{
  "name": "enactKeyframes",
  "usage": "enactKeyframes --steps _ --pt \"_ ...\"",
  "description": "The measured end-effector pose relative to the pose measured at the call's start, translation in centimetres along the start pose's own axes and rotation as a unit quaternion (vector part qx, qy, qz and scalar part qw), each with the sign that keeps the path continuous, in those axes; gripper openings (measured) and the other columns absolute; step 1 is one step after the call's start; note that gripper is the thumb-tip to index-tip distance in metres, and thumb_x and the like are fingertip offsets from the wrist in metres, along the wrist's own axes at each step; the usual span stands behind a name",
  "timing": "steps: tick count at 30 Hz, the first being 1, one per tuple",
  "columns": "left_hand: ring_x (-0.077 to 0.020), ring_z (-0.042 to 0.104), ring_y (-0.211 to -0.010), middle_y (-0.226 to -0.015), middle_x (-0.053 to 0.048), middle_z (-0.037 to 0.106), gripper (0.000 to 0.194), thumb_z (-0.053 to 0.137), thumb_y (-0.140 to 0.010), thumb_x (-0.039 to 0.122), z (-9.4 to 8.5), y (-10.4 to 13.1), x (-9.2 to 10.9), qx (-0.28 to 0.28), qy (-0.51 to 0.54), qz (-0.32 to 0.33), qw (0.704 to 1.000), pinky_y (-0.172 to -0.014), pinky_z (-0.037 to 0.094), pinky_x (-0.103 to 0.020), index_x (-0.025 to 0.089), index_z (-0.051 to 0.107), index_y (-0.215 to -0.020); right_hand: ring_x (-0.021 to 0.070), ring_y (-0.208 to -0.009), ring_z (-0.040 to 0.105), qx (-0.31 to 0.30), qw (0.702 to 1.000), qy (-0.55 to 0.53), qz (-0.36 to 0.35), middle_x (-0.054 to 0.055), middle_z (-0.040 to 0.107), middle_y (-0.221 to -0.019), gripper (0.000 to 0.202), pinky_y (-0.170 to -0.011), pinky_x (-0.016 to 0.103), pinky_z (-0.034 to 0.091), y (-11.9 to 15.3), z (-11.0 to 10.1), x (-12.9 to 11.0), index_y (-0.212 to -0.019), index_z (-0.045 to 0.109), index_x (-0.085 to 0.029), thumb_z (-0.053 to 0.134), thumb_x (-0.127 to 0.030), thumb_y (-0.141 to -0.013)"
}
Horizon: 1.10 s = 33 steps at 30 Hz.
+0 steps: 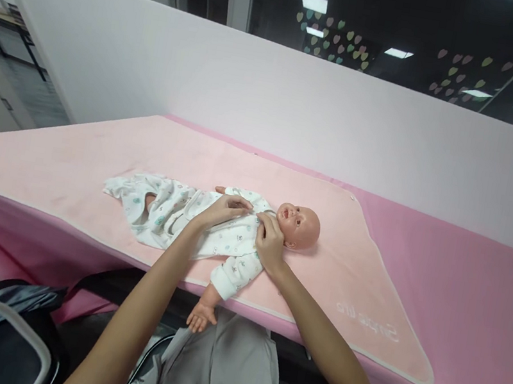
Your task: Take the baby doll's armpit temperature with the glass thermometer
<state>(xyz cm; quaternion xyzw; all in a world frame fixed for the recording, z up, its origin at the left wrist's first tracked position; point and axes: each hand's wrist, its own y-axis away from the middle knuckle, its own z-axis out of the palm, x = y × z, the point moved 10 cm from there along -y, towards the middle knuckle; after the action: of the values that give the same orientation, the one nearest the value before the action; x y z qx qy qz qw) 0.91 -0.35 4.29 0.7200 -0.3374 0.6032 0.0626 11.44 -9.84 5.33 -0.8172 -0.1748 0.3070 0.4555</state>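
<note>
A baby doll (pixel 304 225) lies on its back, its head toward the right. It wears a white printed baby outfit (pixel 242 235) that is loose and rumpled over the legs. My left hand (pixel 227 210) rests on the chest, fingers bent and fingertips closed at the outfit's front. Just below the doll's chin, my right hand (pixel 270 239) pinches the neckline between thumb and fingers. The fingertips of both hands are close together, and what lies between them is too small to make out. One doll arm hangs over the table's near edge.
Under the doll is a pale pink mat (pixel 345 277) with white lettering, on a table covered in pink cloth (pixel 477 305). A white wall (pixel 299 108) runs behind it. At the lower left stands a chair (pixel 19 336) with dark fabric on it.
</note>
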Motion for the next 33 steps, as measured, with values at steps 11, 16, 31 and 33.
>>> enactKeyframes --steps 11,16,31,33 --pt "-0.0229 0.058 -0.101 -0.105 -0.010 0.064 0.022 0.058 -0.083 0.034 -2.4 5.5 1.9 0.112 -0.092 0.087 0.986 -0.091 0.044 -0.035 0.017 0.070 -0.086 0.0157 -0.075 0.062 -0.152 0.985 0.078 0.024 0.002 0.069 -0.086 0.023 -0.062 0.024 0.042 -2.8 5.1 -3.1 -0.090 0.065 -0.021 0.046 -0.015 -0.081" --pt "-0.0208 0.059 -0.098 -0.101 -0.008 0.064 0.015 0.058 -0.082 0.027 -2.5 7.7 2.3 0.195 -0.153 0.124 0.961 -0.087 0.046 -0.034 0.019 0.069 -0.088 0.0162 -0.079 0.060 -0.153 0.985 0.076 -0.006 0.003 0.067 -0.083 0.021 -0.066 0.024 0.040 -1.9 5.2 -3.1 -0.085 0.064 -0.019 0.045 -0.014 -0.080" --pt "-0.0208 0.060 -0.097 -0.104 -0.007 0.064 0.015 0.058 -0.080 0.025 -1.7 8.0 1.7 0.228 -0.234 0.125 0.937 -0.089 0.046 -0.035 0.019 0.067 -0.090 0.0166 -0.074 0.054 -0.136 0.986 0.088 -0.034 0.004 0.060 -0.080 0.013 -0.060 0.026 0.034 -1.6 5.0 -3.2 -0.080 0.055 -0.019 0.043 -0.017 -0.081" --pt "-0.0205 0.060 -0.097 -0.103 -0.007 0.064 0.015 0.057 -0.081 0.025 -1.8 8.1 1.8 0.229 -0.235 0.127 0.936 -0.089 0.046 -0.035 0.018 0.067 -0.090 0.0168 -0.074 0.054 -0.139 0.986 0.090 -0.035 0.004 0.060 -0.080 0.013 -0.060 0.026 0.033 -1.6 5.1 -3.2 -0.080 0.055 -0.019 0.042 -0.017 -0.082"
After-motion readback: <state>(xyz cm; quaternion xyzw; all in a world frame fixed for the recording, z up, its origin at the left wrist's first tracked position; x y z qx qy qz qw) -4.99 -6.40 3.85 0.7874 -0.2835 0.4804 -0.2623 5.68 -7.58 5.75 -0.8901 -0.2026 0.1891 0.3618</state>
